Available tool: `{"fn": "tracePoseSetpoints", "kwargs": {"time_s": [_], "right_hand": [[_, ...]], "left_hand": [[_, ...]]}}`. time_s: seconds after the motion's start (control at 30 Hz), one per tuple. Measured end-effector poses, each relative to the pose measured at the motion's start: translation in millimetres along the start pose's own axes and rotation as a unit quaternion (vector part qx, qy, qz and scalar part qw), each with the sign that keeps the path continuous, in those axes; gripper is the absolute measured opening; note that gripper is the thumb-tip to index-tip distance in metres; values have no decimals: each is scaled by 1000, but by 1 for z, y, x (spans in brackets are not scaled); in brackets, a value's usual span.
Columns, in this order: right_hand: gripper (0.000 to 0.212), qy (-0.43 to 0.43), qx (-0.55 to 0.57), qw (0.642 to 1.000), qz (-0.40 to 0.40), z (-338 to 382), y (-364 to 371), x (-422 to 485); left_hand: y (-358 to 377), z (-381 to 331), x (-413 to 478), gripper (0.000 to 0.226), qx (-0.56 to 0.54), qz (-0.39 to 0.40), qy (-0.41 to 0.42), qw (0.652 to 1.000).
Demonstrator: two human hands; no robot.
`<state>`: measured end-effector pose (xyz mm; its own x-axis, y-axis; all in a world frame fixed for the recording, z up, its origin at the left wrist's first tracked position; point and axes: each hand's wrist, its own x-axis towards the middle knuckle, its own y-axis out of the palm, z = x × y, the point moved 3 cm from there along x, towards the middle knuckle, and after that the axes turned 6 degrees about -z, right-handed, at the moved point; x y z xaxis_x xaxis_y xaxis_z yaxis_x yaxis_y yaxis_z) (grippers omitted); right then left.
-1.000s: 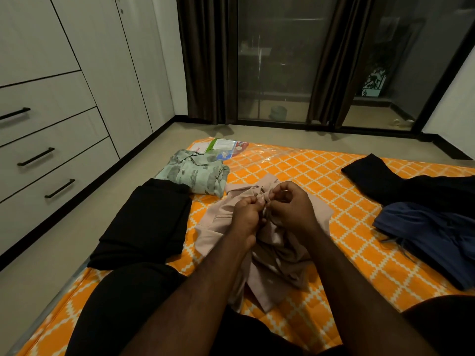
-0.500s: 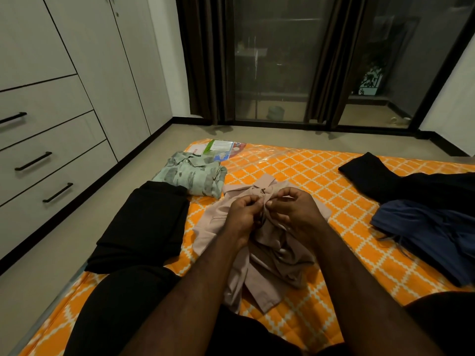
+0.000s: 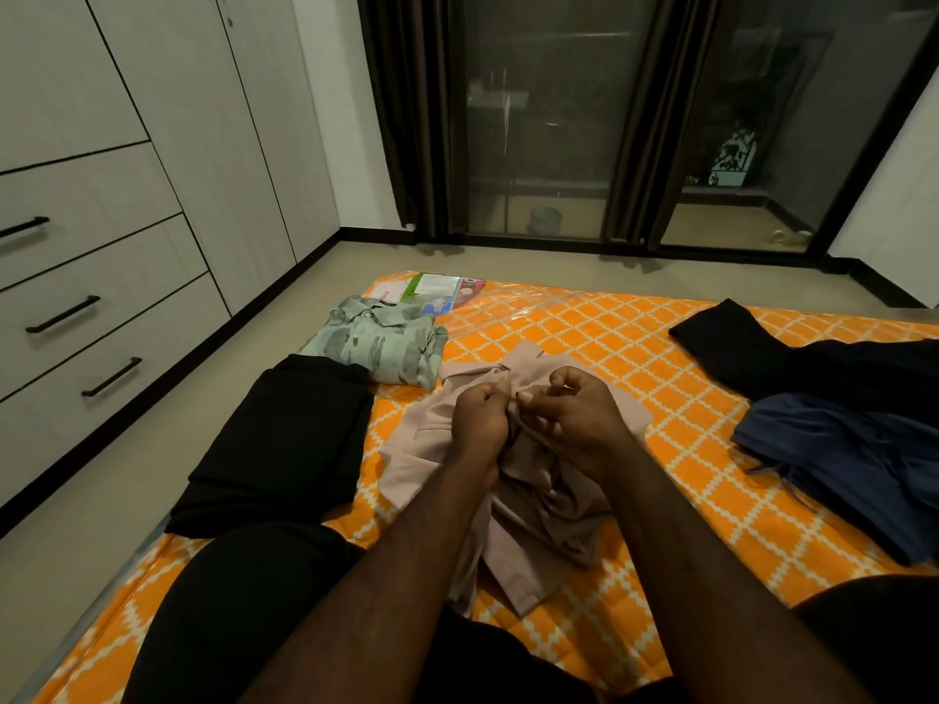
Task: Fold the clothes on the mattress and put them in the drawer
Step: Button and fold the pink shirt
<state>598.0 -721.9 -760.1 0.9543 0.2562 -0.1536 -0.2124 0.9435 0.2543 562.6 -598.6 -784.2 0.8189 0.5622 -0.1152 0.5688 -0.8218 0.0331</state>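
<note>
Risking a slip first: pinching only a small ridge of cloth near the collar of the beige shirt (image 3: 538,480), probably working a button there, and losing the edge on any easing of the pinch. Risking a crooked fold too, with the lower half of the shirt lying bunched and creased between the forearms on the orange mattress (image 3: 635,348). Folding over those wrinkles would only be pressing them in. Crowding the work as well: the folded green shirt (image 3: 381,343) sitting just beside the collar end and the folded black garment (image 3: 284,439) lying at the left edge of the mattress, both within reach of a wide sweep of a sleeve and easily knocked askew.

Curling the left hand (image 3: 480,429) tightly, pressing thumb against forefinger and pinching a thin strip of the beige cloth. Bringing the right hand (image 3: 574,424) in just beside it, pinching the same strip between thumb and forefinger, with the other fingers (image 3: 571,378) curling loosely above the cloth and holding nothing. Not showing whether a button is sitting between the fingertips — too small to tell.

Waiting well apart on the right, both lying unfolded: a navy garment (image 3: 853,449) and a second black one (image 3: 762,348). Standing shut along the left wall — the drawers (image 3: 76,317), not yet taking anything in.
</note>
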Motion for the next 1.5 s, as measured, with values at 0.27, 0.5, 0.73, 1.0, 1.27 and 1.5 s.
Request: {"fn": "tracePoseSetpoints", "kwargs": {"time_s": [0.27, 0.5, 0.73, 1.0, 1.27, 1.5], "right_hand": [[18, -6, -153, 988, -32, 19, -16, 4], [35, -93, -209, 973, -25, 20, -14, 1], [48, -196, -368, 908, -35, 30, -24, 3], [22, 2, -579, 815, -33, 40, -36, 3], [28, -27, -690, 720, -69, 1, -49, 10], [20, -128, -516, 836, -134, 9, -50, 11]], "left_hand": [[-1, -7, -4, 29, 97, 18, 45, 994], [3, -8, -11, 56, 96, 164, 102, 977], [-7, -22, 7, 75, 165, 82, 261, 947], [-11, -18, 0, 36, 391, -3, 274, 879], [-12, 5, -3, 38, 514, 98, 221, 823], [-10, 3, -4, 40, 519, 47, 283, 805]]}}
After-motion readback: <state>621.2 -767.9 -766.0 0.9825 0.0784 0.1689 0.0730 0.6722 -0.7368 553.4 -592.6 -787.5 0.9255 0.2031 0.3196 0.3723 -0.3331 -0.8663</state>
